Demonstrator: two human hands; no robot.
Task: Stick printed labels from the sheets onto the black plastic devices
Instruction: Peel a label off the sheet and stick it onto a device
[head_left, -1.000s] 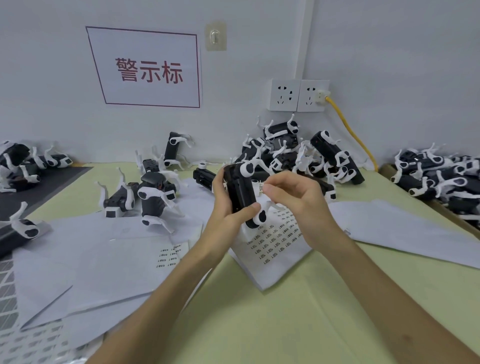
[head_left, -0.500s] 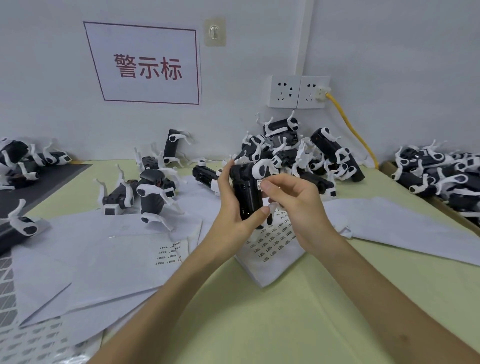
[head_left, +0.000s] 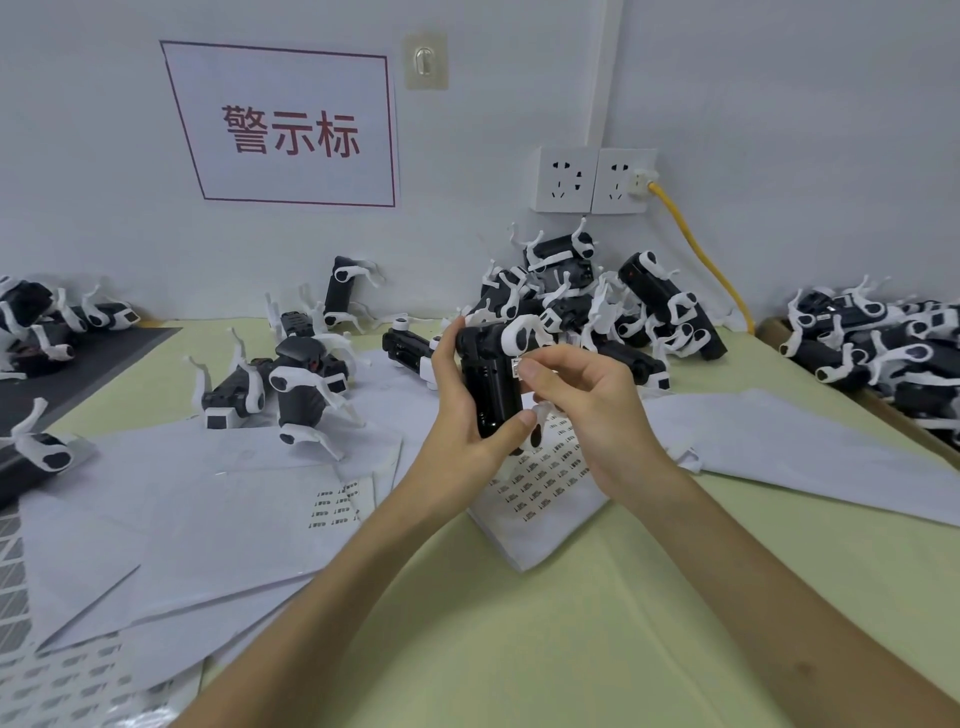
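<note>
Fingers (head_left: 450, 340) of the left hand (head_left: 462, 415) curl round a black device (head_left: 491, 395), thumb low on its front, holding it upright above the table (head_left: 519, 649) with its white legs sticking out at top and bottom. The right hand (head_left: 587, 410) pinches a small white label (head_left: 517, 368) between thumb and forefinger, right at the device's upper side edge; whether the label already touches the plastic is hard to say, since the fingertips cover most of it.

Directly beneath the hands lies a label sheet (head_left: 550, 483) with rows of printed labels left on it, and a second sheet (head_left: 332, 501) to the left shows only a few.

As for progress, I judge this one device to be mid-labelling, with pressing down not yet done. A big heap of devices (head_left: 597, 312) leans against the wall behind the hands, another heap (head_left: 883, 353) fills the right edge, and a looser group (head_left: 291, 384) stands on the left. Which of these are finished I cannot tell, but with so many labels unpeeled, much of the job seems to remain.
</note>
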